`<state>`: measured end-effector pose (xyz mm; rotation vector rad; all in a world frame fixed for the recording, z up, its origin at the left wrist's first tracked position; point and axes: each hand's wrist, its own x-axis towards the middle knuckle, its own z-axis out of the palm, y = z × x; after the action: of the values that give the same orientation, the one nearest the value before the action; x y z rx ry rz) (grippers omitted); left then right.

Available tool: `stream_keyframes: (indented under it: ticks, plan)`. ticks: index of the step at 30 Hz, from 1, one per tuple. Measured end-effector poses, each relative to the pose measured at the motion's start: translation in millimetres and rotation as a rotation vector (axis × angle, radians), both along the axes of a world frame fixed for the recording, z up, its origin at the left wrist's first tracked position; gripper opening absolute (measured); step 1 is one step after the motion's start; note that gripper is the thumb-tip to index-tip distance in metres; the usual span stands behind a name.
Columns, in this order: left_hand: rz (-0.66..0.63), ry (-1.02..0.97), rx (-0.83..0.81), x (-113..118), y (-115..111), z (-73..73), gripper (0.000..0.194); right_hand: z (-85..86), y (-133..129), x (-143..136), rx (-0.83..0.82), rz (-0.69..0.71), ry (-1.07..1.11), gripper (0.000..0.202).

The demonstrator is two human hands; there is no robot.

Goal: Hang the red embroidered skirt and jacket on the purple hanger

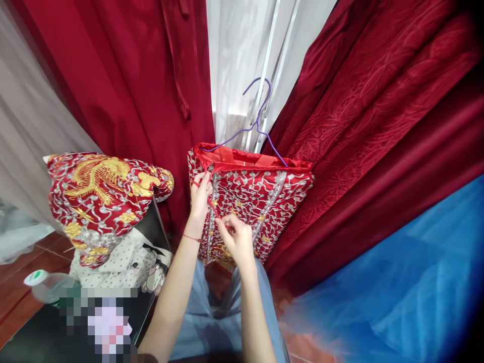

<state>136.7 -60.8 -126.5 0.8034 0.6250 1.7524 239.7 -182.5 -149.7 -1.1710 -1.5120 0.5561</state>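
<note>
Fingers of the left hand (200, 195) pinch a narrow red ribbon (212, 205) near the top left corner of an embroidered red garment (251, 196); the right hand (240, 238) pinches it lower down. From the garment's top edge rises a purple hanger (257, 121), with red cloth (139, 75) on either side. Working this ribbon seems the step in hand; the next move likely calls for steady tension.

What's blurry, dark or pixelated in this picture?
Head view: the blue fabric at lower right looks blurred; head view: the right-hand corners fade to black, and pixelation masks part of the lower left; head view: the central embroidered garment looks sharper.
</note>
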Motion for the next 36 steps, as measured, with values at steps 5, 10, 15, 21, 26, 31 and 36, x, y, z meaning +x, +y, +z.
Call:
stream_keyframes:
  ticks: [5,10,15,21,26,31,36]
  plan:
    - [0.053,0.066,0.032,6.8,-25.9,-17.7,0.034,52.5,46.1,-10.5,0.074,0.155,0.22,0.03]
    - [0.013,0.048,0.001,-1.1,-36.4,-20.4,0.039,72.7,79.4,-20.4,0.111,0.126,0.28,0.03]
    - [-0.049,0.052,-0.022,-3.9,-41.2,-21.0,0.042,46.1,60.1,-18.7,0.098,0.096,0.327,0.028]
    - [-0.083,0.054,0.011,-0.1,-47.1,-22.5,0.045,15.1,77.4,-26.7,-0.092,0.001,0.367,0.035]
    - [-0.081,0.115,0.0,-6.1,-51.9,-27.0,0.043,7.8,99.7,-37.5,-0.071,0.029,0.544,0.024]
    - [-0.062,0.077,-0.036,-7.4,-48.2,-30.0,0.045,10.7,99.6,-40.1,-0.115,0.109,0.554,0.014]
    - [-0.105,0.087,-0.059,-5.2,-45.4,-24.4,0.044,18.5,92.5,-25.6,-0.14,0.244,0.558,0.021]
